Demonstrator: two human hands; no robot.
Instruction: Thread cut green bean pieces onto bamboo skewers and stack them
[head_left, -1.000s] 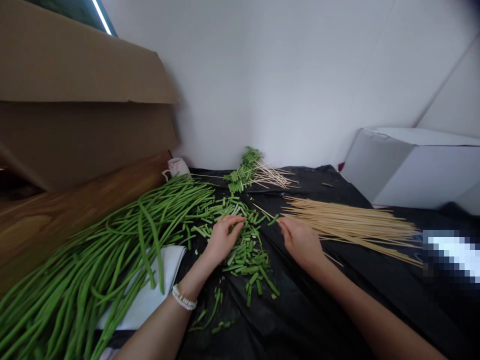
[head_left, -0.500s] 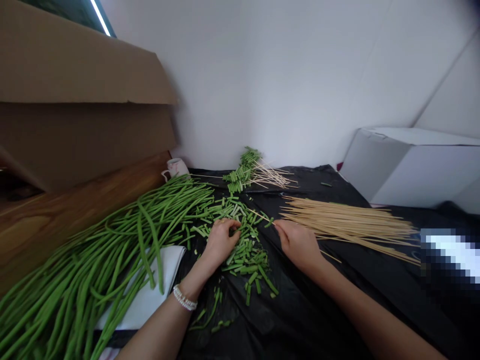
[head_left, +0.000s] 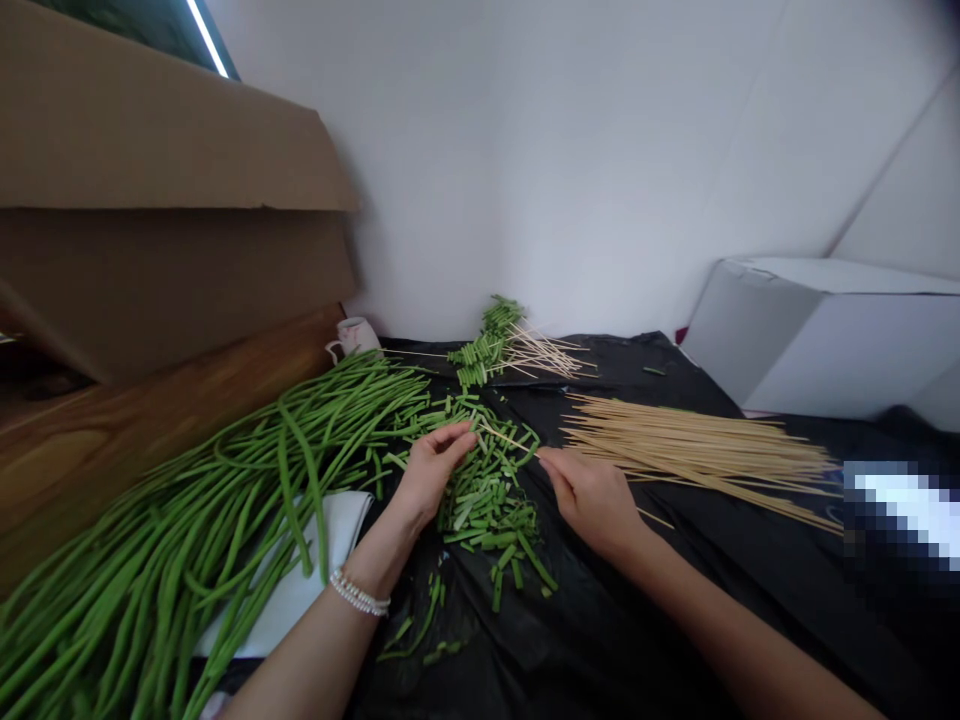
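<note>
My right hand [head_left: 589, 495] is closed on a thin bamboo skewer [head_left: 510, 439], which points left over the pile. With thumb and fingertips pinched, my left hand [head_left: 435, 465] is at the skewer's far tip; it seems to hold a small cut piece of green bean, mostly hidden by the fingers. Below both hands lies a loose heap of cut green bean pieces [head_left: 495, 505]. Long uncut beans [head_left: 187, 520] spread out left of my left arm. To the right of my right hand lies a bundle of bare skewers [head_left: 697, 445].
Threaded skewers of bean pieces [head_left: 480, 355] are stacked at the back by the wall. A cup [head_left: 355, 336] stands at the back left, near a large cardboard box [head_left: 172, 210]. A white box [head_left: 817, 330] is at the right. Black plastic sheeting [head_left: 600, 630] covers the table.
My left hand has risen from the heap to the skewer tip, its fingers now pinched. My right hand has moved slightly left and down with the skewer.
</note>
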